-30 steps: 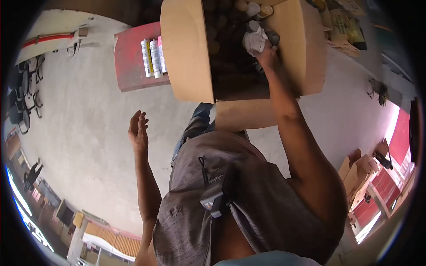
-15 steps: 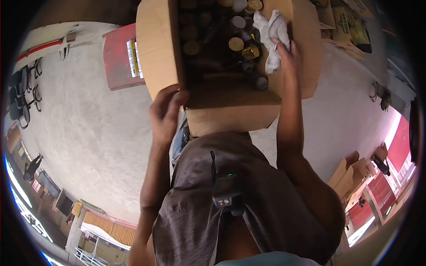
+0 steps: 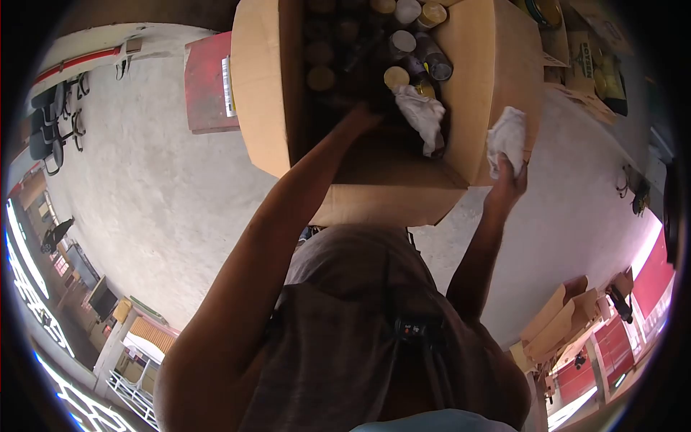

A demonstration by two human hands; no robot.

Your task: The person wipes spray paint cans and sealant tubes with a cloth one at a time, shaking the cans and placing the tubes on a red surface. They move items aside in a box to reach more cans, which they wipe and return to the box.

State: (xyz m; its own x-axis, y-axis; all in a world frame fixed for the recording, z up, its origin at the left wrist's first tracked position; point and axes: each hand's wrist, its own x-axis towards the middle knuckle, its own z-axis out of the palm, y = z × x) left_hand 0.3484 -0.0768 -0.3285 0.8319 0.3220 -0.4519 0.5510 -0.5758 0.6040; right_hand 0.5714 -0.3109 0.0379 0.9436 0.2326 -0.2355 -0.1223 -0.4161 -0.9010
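An open cardboard box stands in front of me with its flaps folded out. Inside it are several jars with round lids, some lying tilted. My left hand reaches down into the dark middle of the box, its fingers blurred and in shadow. Just right of it, a crumpled white cloth lies against the jars. Outside the right flap, my right hand grips a second white cloth, bunched above the fingers.
A red surface with a white-labelled item is left of the box. Other cartons with bottles sit at the upper right. Open cardboard boxes stand at lower right, and black chairs at far left on the concrete floor.
My left hand has left the box's left edge and gone inside. My right hand has moved right, out past the flap with a cloth, while another cloth now lies on the jars.
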